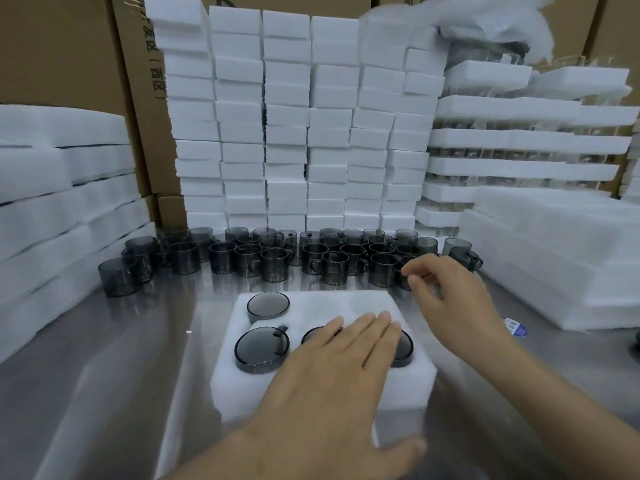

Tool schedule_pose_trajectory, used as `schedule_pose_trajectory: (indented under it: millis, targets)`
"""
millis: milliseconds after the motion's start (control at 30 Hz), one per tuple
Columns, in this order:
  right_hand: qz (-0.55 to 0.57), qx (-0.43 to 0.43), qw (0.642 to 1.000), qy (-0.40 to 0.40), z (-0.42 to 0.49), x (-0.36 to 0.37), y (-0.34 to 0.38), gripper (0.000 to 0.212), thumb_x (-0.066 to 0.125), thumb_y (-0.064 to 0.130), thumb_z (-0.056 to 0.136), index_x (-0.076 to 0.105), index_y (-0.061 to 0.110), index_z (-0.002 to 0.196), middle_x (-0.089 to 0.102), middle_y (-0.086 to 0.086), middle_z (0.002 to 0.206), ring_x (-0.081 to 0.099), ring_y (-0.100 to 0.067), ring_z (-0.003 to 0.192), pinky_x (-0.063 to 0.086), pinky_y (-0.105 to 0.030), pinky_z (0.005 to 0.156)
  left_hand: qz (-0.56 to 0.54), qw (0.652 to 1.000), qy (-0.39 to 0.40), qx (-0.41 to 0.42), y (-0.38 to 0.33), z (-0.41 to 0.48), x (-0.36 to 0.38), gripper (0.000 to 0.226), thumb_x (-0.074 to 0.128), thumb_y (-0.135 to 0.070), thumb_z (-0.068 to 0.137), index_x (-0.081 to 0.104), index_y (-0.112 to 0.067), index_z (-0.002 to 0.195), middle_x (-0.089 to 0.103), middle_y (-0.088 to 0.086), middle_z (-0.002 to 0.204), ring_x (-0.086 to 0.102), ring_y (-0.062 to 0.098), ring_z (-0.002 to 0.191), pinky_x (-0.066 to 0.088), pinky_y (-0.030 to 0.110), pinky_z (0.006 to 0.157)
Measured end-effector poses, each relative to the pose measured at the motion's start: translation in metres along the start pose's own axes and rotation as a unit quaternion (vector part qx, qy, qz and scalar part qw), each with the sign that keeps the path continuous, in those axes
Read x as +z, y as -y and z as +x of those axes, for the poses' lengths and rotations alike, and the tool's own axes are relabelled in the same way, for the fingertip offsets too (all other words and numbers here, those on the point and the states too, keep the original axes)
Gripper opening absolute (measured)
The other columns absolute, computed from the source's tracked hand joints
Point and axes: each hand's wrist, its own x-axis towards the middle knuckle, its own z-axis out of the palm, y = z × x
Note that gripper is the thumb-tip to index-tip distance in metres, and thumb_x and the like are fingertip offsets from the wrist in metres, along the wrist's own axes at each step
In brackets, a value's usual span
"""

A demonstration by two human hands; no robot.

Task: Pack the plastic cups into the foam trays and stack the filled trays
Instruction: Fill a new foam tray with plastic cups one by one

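A white foam tray lies on the steel table in front of me. Dark smoky plastic cups sit in its pockets: one at the back left, one at the front left, and two more partly hidden under my left hand. My left hand lies flat with straight fingers over the tray's front right pockets. My right hand hovers past the tray's back right corner, fingers loosely curled at a loose cup in the row of several cups. Whether it holds that cup is unclear.
Tall stacks of white foam trays form a wall behind the cups. More foam stacks stand at the left and right. Filled trays with clear items are piled at the back right. Cardboard boxes rise behind.
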Motion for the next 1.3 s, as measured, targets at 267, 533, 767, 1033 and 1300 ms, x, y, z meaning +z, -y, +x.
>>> schedule_pose_trajectory:
  millis: [267, 533, 767, 1033, 1300]
  targets:
    - [-0.161, 0.014, 0.985, 0.064, 0.004, 0.023, -0.050, 0.045, 0.058, 0.024, 0.103, 0.053, 0.029, 0.147, 0.055, 0.002, 0.141, 0.044, -0.021, 0.134, 0.043, -0.039, 0.107, 0.025, 0.998, -0.057, 0.031, 0.000, 0.001, 0.015, 0.093, 0.055, -0.083, 0.068, 0.064, -0.033, 0.146, 0.065, -0.004, 0.150, 0.063, 0.011, 0.136, 0.053, 0.038, 0.110]
    - [-0.238, 0.113, 0.961, 0.084, 0.016, 0.034, -0.057, 0.073, 0.046, 0.056, 0.104, 0.012, 0.042, 0.168, 0.008, -0.005, 0.177, 0.009, -0.031, 0.161, 0.023, -0.050, 0.125, -0.092, 0.995, 0.019, 0.041, 0.020, 0.013, -0.024, 0.064, 0.039, -0.085, 0.093, 0.045, -0.048, 0.145, 0.046, -0.025, 0.147, 0.030, -0.003, 0.138, 0.032, 0.034, 0.118]
    - [-0.196, 0.109, 0.974, 0.028, 0.018, 0.033, -0.057, 0.034, 0.060, 0.047, 0.100, 0.051, 0.031, 0.129, 0.057, -0.004, 0.137, 0.057, -0.027, 0.117, 0.050, -0.042, 0.091, -0.277, 0.957, -0.049, -0.070, 0.099, 0.018, -0.044, 0.055, 0.039, -0.079, 0.097, 0.074, -0.043, 0.120, 0.067, -0.031, 0.121, 0.057, -0.009, 0.119, 0.048, 0.032, 0.104]
    - [-0.020, 0.087, 0.992, -0.090, 0.017, 0.010, -0.032, 0.011, 0.076, 0.030, 0.093, 0.066, 0.029, 0.094, 0.067, 0.002, 0.101, 0.060, -0.017, 0.091, 0.044, -0.034, 0.077, -0.302, 0.940, -0.056, -0.151, 0.127, 0.014, -0.029, 0.018, 0.061, -0.054, 0.102, 0.073, -0.048, 0.115, 0.069, -0.035, 0.113, 0.063, -0.011, 0.109, 0.051, 0.028, 0.097]
    - [0.160, -0.161, 0.964, -0.140, -0.012, 0.008, 0.090, 0.014, 0.082, 0.023, 0.088, 0.073, 0.025, 0.098, 0.060, 0.012, 0.123, 0.058, -0.010, 0.131, 0.044, -0.021, 0.105, -0.316, 0.924, -0.188, -0.103, 0.073, 0.018, -0.034, 0.107, 0.082, -0.065, 0.079, 0.002, -0.080, 0.150, 0.048, -0.041, 0.138, 0.068, -0.007, 0.104, 0.058, 0.038, 0.088]
